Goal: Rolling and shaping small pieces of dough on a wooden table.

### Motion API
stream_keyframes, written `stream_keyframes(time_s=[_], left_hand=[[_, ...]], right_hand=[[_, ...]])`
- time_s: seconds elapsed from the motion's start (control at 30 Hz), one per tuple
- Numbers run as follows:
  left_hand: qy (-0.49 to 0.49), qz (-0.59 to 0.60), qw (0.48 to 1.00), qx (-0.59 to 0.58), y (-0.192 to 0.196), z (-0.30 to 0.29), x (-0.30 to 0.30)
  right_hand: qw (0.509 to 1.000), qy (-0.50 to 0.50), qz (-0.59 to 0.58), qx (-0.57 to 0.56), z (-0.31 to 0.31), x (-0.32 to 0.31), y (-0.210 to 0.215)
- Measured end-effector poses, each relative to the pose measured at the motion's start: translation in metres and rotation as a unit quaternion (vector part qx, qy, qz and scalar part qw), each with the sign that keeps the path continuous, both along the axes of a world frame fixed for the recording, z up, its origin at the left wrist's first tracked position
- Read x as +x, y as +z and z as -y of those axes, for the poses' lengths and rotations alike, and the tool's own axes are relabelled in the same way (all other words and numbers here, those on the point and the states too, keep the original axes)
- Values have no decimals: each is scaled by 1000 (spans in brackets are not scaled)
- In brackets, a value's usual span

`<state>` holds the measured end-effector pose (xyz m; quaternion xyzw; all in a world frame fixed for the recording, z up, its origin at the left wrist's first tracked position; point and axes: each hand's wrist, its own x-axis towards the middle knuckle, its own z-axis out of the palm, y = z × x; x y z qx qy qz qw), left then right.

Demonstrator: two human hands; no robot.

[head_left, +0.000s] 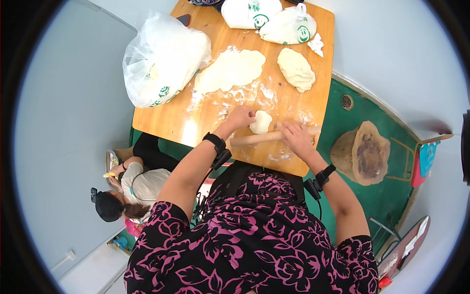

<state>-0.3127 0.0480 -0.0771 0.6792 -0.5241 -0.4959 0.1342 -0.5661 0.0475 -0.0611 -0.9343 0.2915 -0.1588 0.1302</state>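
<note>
A small flat round of dough lies near the front edge of the floured wooden table. My left hand pinches the left rim of this round between its fingers. Just in front of the round, a thin wooden rolling pin lies crosswise. Toward its right end, my right hand is closed over it. Farther back is a wide, flattened sheet of dough, dusted with flour. A thick lump of dough sits to its right.
A large clear plastic bag stands at the table's left. Two tied white bags and a crumpled tissue are at the back. Left of the table, another person bends over a bowl. A wooden stump stands on the green floor at right.
</note>
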Motion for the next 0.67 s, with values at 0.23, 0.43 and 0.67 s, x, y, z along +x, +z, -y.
stream_keyframes(time_s=[0.23, 0.43, 0.67], left_hand=[[-38, 97, 994, -46, 7, 4, -8], [-11, 69, 994, -79, 2, 4, -7], [27, 46, 997, -55, 6, -2, -5]], right_hand=[[999, 32, -38, -3, 41, 20, -4], [994, -28, -104, -20, 39, 30, -7], [995, 8, -95, -5, 26, 14, -9]])
